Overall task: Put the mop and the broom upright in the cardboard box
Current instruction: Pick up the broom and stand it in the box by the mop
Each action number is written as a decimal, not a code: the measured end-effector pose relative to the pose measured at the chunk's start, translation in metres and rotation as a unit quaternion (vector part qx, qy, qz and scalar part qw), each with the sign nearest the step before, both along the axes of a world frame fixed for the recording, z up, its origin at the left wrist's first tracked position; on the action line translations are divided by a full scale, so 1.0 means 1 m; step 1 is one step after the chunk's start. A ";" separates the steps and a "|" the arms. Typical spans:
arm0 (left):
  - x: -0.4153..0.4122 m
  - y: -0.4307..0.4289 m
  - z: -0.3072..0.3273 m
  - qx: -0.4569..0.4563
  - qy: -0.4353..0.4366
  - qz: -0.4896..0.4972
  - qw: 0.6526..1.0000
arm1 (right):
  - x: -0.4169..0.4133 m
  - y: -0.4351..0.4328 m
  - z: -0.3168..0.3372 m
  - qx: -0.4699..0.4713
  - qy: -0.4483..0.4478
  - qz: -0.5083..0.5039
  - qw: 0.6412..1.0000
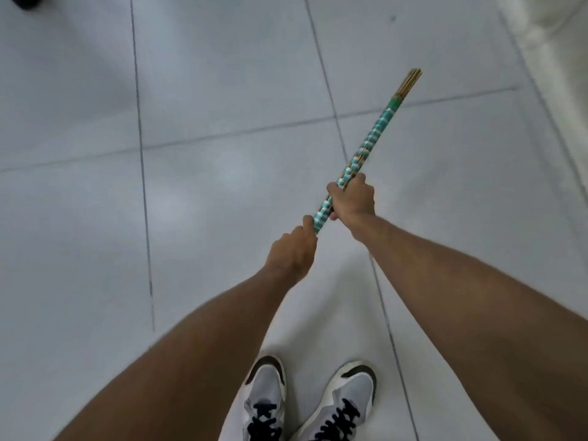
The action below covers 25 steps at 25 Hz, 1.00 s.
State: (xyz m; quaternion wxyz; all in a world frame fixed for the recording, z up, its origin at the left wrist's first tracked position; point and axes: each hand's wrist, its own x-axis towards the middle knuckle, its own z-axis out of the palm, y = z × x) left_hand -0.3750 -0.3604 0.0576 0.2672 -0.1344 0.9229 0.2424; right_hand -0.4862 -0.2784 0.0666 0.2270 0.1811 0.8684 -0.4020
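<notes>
I hold the broom's handle (370, 140), a bundle of thin sticks wrapped in teal and white tape, slanting up to the right over the floor. Bare yellowish stick ends stick out at its far tip. My right hand (351, 198) is closed around the middle of the handle. My left hand (291, 249) grips it just below, at the near end. The broom's head is hidden. No mop and no cardboard box are in view.
A pale grey tiled floor (222, 186) with dark grout lines spreads all around. My two white and grey shoes (305, 405) stand at the bottom. A dark object (22, 0) sits in the far left corner, and a pale wall or ledge (556, 33) runs along the right.
</notes>
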 end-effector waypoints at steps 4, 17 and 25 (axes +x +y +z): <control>-0.043 0.019 0.210 0.008 0.060 -0.055 0.997 | -0.033 0.044 0.222 -0.028 0.059 -0.046 0.997; -0.005 0.321 0.823 0.032 0.390 -0.425 0.816 | 0.133 0.394 0.858 -0.039 0.349 -0.394 0.849; 0.255 0.562 0.846 0.135 0.378 -0.624 0.670 | 0.476 0.607 0.871 -0.031 0.379 -0.623 0.684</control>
